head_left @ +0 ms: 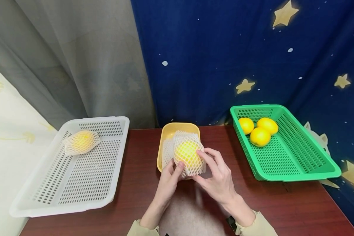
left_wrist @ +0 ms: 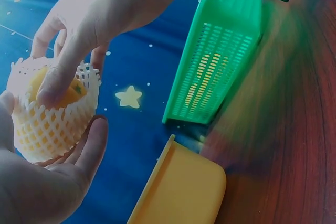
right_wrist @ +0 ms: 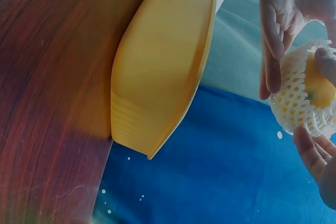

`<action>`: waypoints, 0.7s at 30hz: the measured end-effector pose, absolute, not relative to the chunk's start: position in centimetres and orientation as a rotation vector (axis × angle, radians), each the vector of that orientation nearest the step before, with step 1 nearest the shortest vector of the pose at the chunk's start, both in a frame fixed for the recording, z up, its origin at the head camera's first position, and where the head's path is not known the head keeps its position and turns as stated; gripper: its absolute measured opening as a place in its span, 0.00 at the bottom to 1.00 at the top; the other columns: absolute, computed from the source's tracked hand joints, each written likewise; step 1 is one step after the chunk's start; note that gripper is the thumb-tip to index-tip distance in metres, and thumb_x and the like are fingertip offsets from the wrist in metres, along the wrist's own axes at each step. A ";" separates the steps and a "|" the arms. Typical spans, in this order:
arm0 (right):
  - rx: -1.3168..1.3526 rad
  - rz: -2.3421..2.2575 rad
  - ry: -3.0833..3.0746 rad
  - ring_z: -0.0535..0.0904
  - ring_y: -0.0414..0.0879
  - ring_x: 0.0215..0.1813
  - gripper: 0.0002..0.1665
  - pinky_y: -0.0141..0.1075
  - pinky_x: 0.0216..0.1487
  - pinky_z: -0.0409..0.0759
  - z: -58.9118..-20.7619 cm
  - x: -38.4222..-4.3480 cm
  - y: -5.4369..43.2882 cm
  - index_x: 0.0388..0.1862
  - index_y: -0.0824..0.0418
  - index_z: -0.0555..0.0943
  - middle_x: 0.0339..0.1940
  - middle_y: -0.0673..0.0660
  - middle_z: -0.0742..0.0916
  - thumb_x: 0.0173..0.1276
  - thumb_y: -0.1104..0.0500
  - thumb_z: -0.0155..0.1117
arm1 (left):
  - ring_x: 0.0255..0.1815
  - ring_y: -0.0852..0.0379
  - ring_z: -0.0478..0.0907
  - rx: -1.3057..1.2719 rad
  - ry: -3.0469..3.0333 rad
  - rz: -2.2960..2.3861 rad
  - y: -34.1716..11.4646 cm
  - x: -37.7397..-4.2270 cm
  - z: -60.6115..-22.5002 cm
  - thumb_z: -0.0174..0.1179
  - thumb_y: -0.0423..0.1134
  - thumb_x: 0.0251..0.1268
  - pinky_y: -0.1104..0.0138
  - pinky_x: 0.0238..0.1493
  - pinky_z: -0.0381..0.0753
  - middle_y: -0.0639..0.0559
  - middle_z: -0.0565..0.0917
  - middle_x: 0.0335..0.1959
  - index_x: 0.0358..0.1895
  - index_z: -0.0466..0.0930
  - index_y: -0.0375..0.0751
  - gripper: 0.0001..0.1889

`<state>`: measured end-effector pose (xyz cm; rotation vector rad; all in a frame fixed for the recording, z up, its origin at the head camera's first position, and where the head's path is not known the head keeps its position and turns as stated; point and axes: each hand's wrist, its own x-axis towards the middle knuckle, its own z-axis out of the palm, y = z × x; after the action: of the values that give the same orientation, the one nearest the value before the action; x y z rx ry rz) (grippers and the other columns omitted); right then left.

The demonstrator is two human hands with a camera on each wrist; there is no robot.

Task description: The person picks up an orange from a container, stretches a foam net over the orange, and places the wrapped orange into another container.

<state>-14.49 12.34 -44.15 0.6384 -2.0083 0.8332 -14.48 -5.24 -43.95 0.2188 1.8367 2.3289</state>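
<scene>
Both hands hold a yellow lemon inside a white foam net sleeve, raised in front of a yellow bin. My left hand grips the netted lemon from the left, its thumb on the mesh and its fingers partly hidden beneath. From the right, my right hand grips it with curled fingers. In the left wrist view, the right thumb lies on bare peel at the sleeve's open end, where a green stem mark shows. More white foam net sleeves lie in the yellow bin behind.
On the left stands a white perforated basket holding one netted lemon. The green perforated basket on the right has three bare lemons at its far left corner. Curtains hang behind the dark red table.
</scene>
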 end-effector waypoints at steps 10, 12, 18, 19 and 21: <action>0.732 1.011 -2.112 0.82 0.48 0.50 0.49 0.25 0.51 0.83 -43.8 -14.7 12.6 0.67 0.62 0.79 0.60 0.63 0.80 0.45 0.56 0.91 | 0.51 0.68 0.86 0.167 1.986 2.361 -5.7 -15.0 -44.2 0.63 0.45 0.76 0.74 0.53 0.86 0.29 0.85 0.60 0.71 0.72 0.28 0.29; 0.780 1.134 -2.149 0.82 0.46 0.55 0.49 0.25 0.54 0.84 -43.6 -14.8 12.8 0.70 0.60 0.77 0.63 0.62 0.79 0.52 0.48 0.89 | 0.51 0.68 0.87 0.143 2.006 2.384 -5.9 -15.1 -44.2 0.64 0.43 0.75 0.74 0.52 0.86 0.28 0.85 0.59 0.69 0.73 0.26 0.29; 0.683 1.509 -2.076 0.82 0.36 0.58 0.25 0.27 0.55 0.86 -43.3 -14.7 12.8 0.61 0.64 0.83 0.60 0.64 0.83 0.65 0.65 0.77 | 0.50 0.67 0.88 0.170 2.020 2.385 -6.3 -15.2 -44.3 0.69 0.38 0.71 0.74 0.51 0.87 0.28 0.85 0.60 0.71 0.73 0.27 0.30; 0.639 1.544 -2.059 0.83 0.34 0.56 0.24 0.27 0.53 0.87 -43.2 -14.7 12.8 0.59 0.65 0.83 0.57 0.64 0.84 0.64 0.70 0.75 | 0.50 0.66 0.88 0.186 2.022 2.374 -6.3 -15.2 -44.3 0.69 0.37 0.70 0.74 0.51 0.87 0.29 0.84 0.61 0.71 0.73 0.28 0.30; 0.554 1.610 -2.052 0.84 0.32 0.52 0.26 0.25 0.51 0.87 -43.1 -14.6 12.8 0.59 0.66 0.81 0.55 0.64 0.85 0.62 0.75 0.74 | 0.51 0.66 0.89 0.210 2.027 2.355 -6.3 -15.1 -44.3 0.70 0.36 0.69 0.75 0.51 0.87 0.30 0.84 0.62 0.72 0.72 0.30 0.32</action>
<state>-14.64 12.76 -43.13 0.5538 -2.0523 1.6096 -15.10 -6.27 -44.26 0.2103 2.0270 2.3546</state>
